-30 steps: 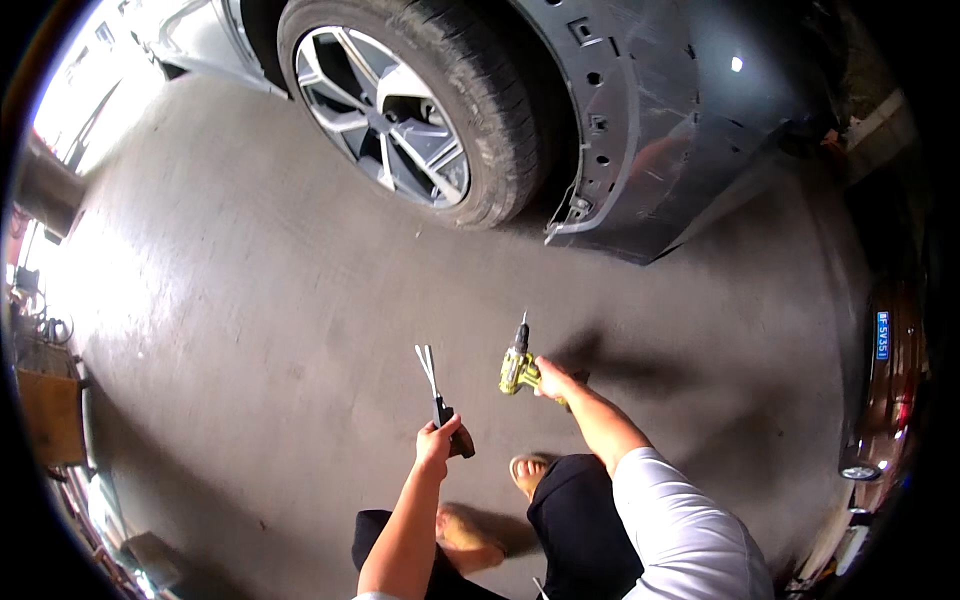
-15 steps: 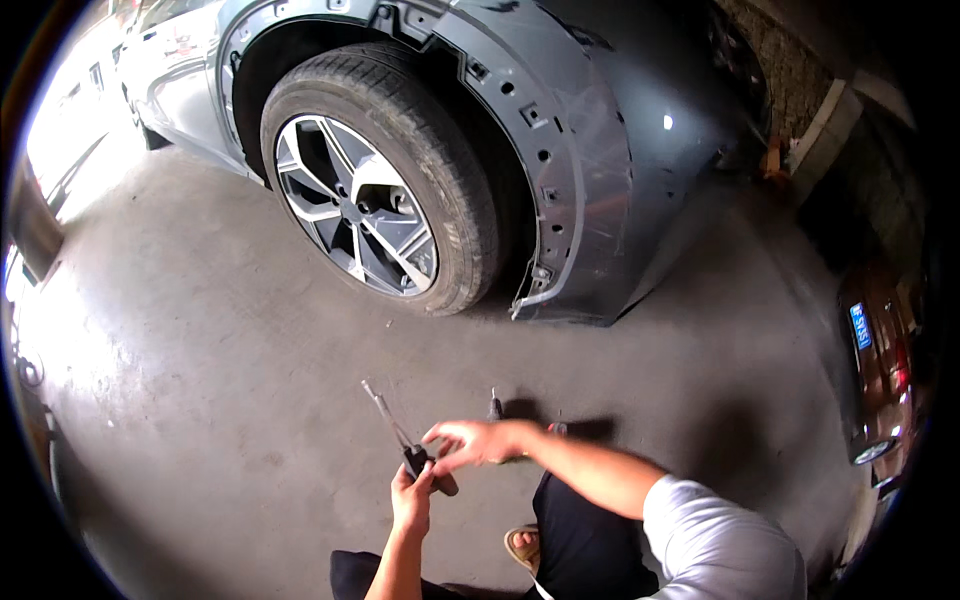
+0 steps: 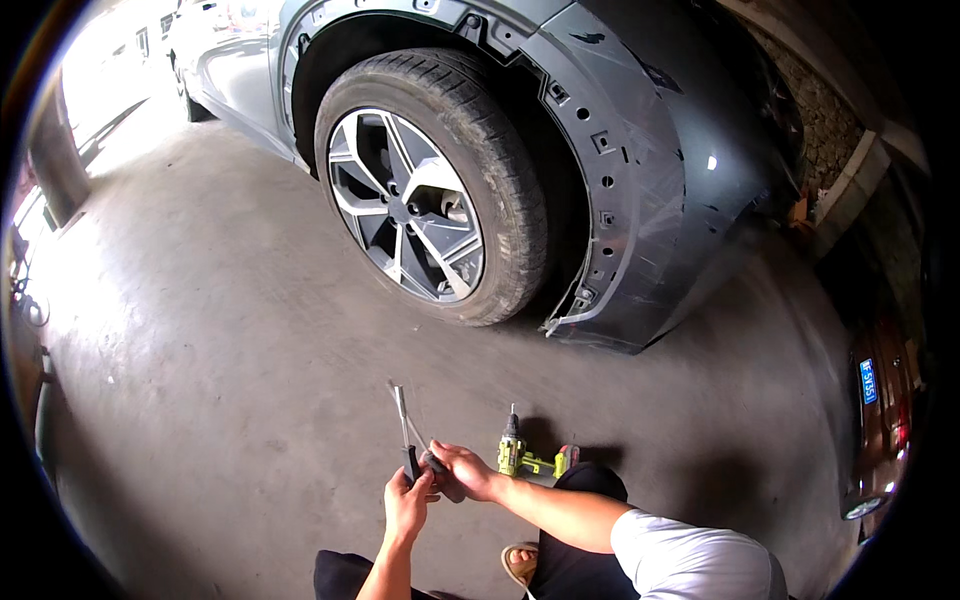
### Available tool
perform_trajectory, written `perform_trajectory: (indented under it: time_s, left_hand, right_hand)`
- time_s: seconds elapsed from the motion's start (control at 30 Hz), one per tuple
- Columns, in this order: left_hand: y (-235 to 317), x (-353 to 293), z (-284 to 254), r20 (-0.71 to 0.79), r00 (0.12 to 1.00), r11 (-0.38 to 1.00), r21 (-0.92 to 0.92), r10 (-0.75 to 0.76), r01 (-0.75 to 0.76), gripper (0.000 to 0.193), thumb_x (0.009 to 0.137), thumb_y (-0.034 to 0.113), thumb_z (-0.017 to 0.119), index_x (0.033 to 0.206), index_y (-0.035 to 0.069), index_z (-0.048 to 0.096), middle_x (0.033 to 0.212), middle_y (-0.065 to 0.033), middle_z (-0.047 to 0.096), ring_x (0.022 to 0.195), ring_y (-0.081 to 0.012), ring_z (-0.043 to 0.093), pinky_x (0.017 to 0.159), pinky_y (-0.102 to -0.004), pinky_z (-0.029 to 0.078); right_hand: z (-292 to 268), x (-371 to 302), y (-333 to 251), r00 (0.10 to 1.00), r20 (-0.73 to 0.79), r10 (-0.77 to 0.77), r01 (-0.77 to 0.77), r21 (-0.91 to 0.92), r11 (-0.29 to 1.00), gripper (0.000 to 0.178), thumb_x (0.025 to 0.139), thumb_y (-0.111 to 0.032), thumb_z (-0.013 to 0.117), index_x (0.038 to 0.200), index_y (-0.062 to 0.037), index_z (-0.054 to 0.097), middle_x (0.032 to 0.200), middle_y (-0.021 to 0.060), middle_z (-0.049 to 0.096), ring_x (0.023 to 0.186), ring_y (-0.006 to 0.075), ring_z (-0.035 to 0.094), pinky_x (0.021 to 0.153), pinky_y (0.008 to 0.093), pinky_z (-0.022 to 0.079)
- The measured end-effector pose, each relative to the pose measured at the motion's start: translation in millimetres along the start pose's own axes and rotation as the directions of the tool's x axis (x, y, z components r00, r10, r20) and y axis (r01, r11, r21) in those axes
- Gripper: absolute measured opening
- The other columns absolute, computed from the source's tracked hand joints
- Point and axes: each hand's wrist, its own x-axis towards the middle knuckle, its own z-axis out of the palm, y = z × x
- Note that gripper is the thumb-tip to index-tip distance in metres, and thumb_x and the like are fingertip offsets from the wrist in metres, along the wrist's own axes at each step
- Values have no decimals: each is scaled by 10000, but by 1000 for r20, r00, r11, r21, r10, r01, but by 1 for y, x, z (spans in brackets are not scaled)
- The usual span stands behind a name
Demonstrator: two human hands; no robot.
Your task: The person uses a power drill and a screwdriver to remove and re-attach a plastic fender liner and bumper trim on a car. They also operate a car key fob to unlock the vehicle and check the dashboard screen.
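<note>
Low in the middle of the head view, my left hand (image 3: 406, 508) is closed around the black handle of a screwdriver-like tool (image 3: 402, 402) with a bright, socket-like tip. It stands nearly upright. Close beside it, my right hand (image 3: 466, 472) is closed on the dark, thick handle of a second screwdriver (image 3: 447, 484). Its thin shaft slants up behind the first tool's shaft. My fingers partly cover both handles, and the two hands almost touch. A yellow-green cordless drill (image 3: 512, 452) lies on the floor just right of my right hand, its bit pointing away.
Ahead stands a grey car with a wheel (image 3: 400, 210) and a scuffed fender (image 3: 640, 200) whose arch edge shows bare clips and holes. Grey concrete floor (image 3: 230, 380) lies between. A brown car (image 3: 880, 420) stands at far right, a post (image 3: 58, 150) at far left.
My right hand has come down from above the tools and closed on the second screwdriver's handle. The view has shifted, and more of the drill shows.
</note>
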Motion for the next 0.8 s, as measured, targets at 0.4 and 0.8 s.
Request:
perform_trajectory:
  time_s: [0.4,0.8]
  left_hand:
    - [-8,6,-18,-140,988,987,135,-63,82,222,955,201,670,872,35,550,612,-20,542,482,-135,569,419,-288,459]
    - [-8,0,-32,-187,981,975,221,52,-9,263,871,200,769,803,41,571,633,20,533,513,-65,464,456,-258,341]
  right_hand:
    - [-88,21,61,778,-594,-204,-158,-498,852,553,782,-91,760,1258,-35,486,892,60,598,718,156,597,568,355,482]
    - [-99,24,111,742,-638,-204,-548,-754,363,635,863,-173,587,1397,-39,270,1331,311,476,1223,465,536,1012,519,465]
